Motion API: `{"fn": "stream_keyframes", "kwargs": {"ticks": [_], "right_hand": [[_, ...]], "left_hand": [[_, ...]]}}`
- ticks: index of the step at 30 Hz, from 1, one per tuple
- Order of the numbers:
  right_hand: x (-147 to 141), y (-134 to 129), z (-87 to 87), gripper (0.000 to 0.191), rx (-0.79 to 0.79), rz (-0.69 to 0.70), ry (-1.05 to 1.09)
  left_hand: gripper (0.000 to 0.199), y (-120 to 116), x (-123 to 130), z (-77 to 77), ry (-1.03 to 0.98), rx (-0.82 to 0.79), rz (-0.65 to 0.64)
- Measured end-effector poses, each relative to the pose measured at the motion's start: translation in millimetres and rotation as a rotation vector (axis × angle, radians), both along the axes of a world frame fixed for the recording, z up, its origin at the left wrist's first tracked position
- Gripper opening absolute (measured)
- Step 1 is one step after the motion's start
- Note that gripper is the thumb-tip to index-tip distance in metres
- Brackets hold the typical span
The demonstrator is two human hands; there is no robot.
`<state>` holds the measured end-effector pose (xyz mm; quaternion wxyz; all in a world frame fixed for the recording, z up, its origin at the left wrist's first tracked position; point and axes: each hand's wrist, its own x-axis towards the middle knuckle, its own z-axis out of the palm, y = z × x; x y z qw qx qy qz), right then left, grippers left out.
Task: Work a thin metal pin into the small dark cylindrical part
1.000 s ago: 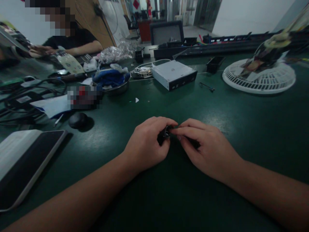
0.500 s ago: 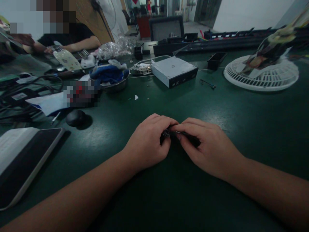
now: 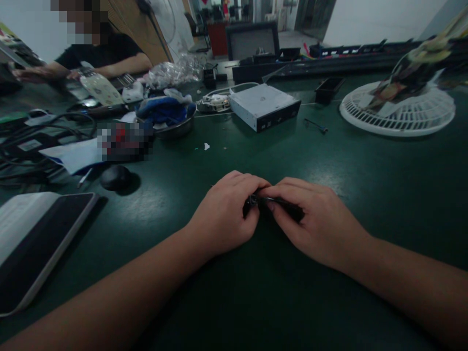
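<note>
Both hands meet low over the dark green table (image 3: pixel 256 156), near the middle of the head view. My left hand (image 3: pixel 230 212) is closed, its fingers curled round a small black object (image 3: pixel 253 199) that looks like a bundle of thin wire or cable. From the other side my right hand (image 3: pixel 314 219) pinches a dark, thin part of the same object between thumb and fingers. The fingertips of the two hands touch or nearly touch. Most of the object is hidden inside the hands, so its full shape cannot be made out.
A silver disc drive (image 3: pixel 261 105) lies beyond the hands, with a white fan grille (image 3: pixel 398 112) at right. To the left are a metal bowl (image 3: pixel 175 127) with blue cloth, a black round object (image 3: pixel 115 178), a tablet-like device (image 3: pixel 47 243) and cables. A person (image 3: pixel 124 53) sits at back left.
My hands have stayed almost still on the black object. At the back left, the other person's head and arm have shifted slightly.
</note>
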<state>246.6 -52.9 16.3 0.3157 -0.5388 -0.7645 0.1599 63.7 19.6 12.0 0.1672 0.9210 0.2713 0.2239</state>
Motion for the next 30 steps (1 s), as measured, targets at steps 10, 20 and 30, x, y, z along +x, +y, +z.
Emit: {"fn": "stream_keyframes", "kwargs": {"ticks": [10,20,30], "right_hand": [[-0.8,-0.4,-0.3,0.032,0.004,-0.003,-0.006],[0.2,-1.9,-2.0,0.030,0.060,0.025,-0.007],[0.0,-1.5,-1.5,0.031,0.063,-0.047,-0.039]], "left_hand": [[0.031,0.3,-0.2,0.5,-0.001,-0.004,-0.001],[0.036,-0.2,-1.1,-0.5,-0.029,0.032,-0.004],[0.040,-2.6,-1.7,1.8,-0.054,0.065,0.011]]}}
